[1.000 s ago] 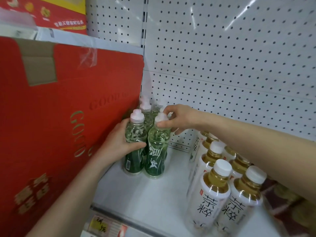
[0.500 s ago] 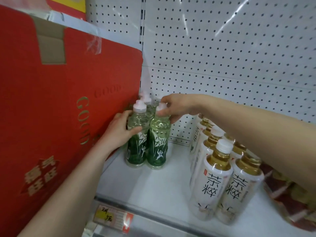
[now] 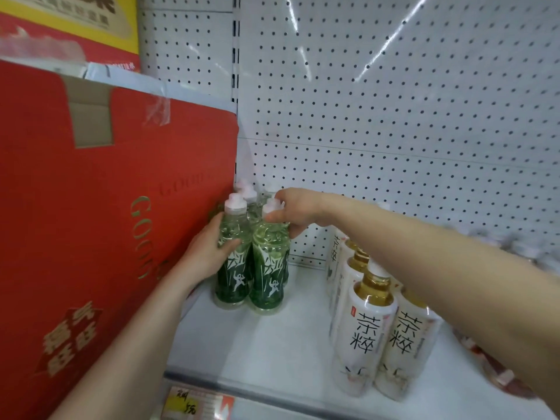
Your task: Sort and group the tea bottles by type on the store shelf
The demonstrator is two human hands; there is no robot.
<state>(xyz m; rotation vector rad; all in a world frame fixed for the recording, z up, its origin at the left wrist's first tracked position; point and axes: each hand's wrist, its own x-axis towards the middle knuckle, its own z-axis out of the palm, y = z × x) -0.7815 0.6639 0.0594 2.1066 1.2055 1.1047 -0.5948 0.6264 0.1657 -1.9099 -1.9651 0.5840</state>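
- Head view: the left hand point(image 3: 209, 253) wrapped the body of the front-left green bottle point(image 3: 231, 262), upright on the shelf point(image 3: 272, 344), tight beside the red carton point(image 3: 106, 222).
- The right hand point(image 3: 295, 209) pinched the neck of the front-right green bottle point(image 3: 269, 268), directly below it, touching its neighbour.
- Behind both hands stood perhaps 2 more green bottles, mostly hidden.
- The white-label bottles point(image 3: 369, 328) stood apart, under the right forearm.
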